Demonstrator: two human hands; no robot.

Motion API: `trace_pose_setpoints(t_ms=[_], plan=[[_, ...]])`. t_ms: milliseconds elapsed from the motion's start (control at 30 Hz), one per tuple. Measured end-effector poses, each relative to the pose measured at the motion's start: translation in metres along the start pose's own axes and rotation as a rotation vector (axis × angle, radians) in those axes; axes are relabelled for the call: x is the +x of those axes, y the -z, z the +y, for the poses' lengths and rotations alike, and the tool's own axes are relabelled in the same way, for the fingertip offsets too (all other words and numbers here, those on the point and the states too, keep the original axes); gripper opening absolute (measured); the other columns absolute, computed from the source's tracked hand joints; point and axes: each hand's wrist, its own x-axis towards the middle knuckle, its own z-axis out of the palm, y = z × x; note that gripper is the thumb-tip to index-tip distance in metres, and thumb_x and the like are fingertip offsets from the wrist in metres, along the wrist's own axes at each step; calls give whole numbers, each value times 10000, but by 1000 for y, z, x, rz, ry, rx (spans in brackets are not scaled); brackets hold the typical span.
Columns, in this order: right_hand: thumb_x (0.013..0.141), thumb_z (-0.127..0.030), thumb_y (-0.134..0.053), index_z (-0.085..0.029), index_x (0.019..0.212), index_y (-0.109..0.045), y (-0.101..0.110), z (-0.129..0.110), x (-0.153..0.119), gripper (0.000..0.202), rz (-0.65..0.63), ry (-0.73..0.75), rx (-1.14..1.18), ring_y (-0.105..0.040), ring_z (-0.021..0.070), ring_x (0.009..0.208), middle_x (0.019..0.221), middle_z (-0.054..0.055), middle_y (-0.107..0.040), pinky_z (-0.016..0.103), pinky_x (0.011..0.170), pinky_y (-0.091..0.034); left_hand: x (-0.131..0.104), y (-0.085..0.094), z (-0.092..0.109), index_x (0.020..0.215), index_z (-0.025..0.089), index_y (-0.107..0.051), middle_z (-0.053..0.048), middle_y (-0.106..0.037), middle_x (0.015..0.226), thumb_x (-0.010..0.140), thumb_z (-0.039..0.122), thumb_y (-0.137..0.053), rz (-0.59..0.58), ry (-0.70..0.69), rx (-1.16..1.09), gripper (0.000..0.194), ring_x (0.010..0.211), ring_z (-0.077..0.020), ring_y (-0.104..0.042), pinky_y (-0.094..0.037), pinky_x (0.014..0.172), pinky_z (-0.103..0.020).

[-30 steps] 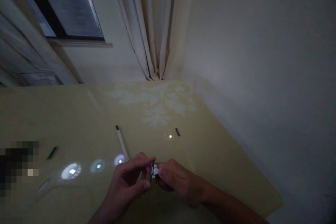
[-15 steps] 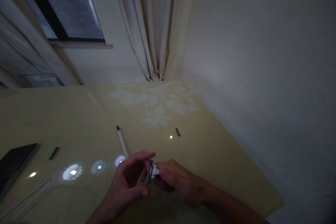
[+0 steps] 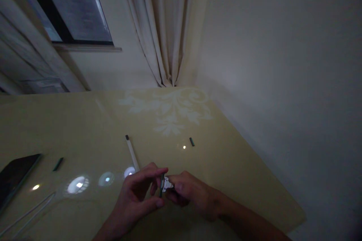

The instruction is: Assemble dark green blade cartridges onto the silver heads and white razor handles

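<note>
My right hand point(image 3: 195, 194) is closed around what looks like a razor point(image 3: 167, 184); only its silver metal head shows, since the fingers hide the rest. Across the front of that head sits a narrow dark blade cartridge point(image 3: 162, 185), held roughly upright. My left hand point(image 3: 138, 192) grips the cartridge by its ends, index fingertip at the top and thumb at the bottom, with a gap inside the curled fingers. Just beyond the left hand lies a white pen-like stick point(image 3: 132, 153) with a dark tip.
On the glossy cream table point(image 3: 240, 180), one small dark green strip point(image 3: 192, 142) lies to the right and another strip point(image 3: 58, 164) to the left. A dark flat device point(image 3: 18, 175) is at the left edge, near a white cable point(image 3: 34, 209). Wall point(image 3: 296, 101) borders the right side.
My left thumb and index finger have closed in on the ends of the dark cartridge. The right hand stays nearly in place with the razor.
</note>
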Motion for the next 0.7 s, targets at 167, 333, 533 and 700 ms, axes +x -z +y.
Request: trace_pose_setpoints(t_ms=[167,333,533,700], plan=[[1107,-696,-316,-216,863,-463,1,-10,2,558,-7,37,-89,-373,134,656,735,-36,-426,290,653,-341,-1,2,-1,1215,278,-855,-25,-644,745,773,425,-965,-18,-4,0,479,692,-141,-570,-454,610,-227],[1121,-668,-309,-219,861,-438,1,-12,2,535,-21,32,-109,-358,124,635,726,-44,-416,285,634,-323,2,1,-3,1207,304,-858,-17,-639,730,755,437,-975,-27,-6,-22,486,676,-133,-564,-444,594,-218],[1123,-669,-310,-217,847,-432,0,-12,1,544,-27,33,-89,-343,113,623,717,-49,-405,277,620,-316,2,-1,0,1186,296,-868,-28,-649,740,749,452,-976,-30,6,-42,477,670,-138,-570,-442,590,-228],[1125,-664,-312,-220,842,-434,1,-12,0,541,-38,23,-78,-351,115,618,715,-46,-419,285,625,-323,1,-1,0,1183,303,-869,-26,-641,722,739,451,-982,-33,13,-51,481,690,-148,-583,-451,618,-237]])
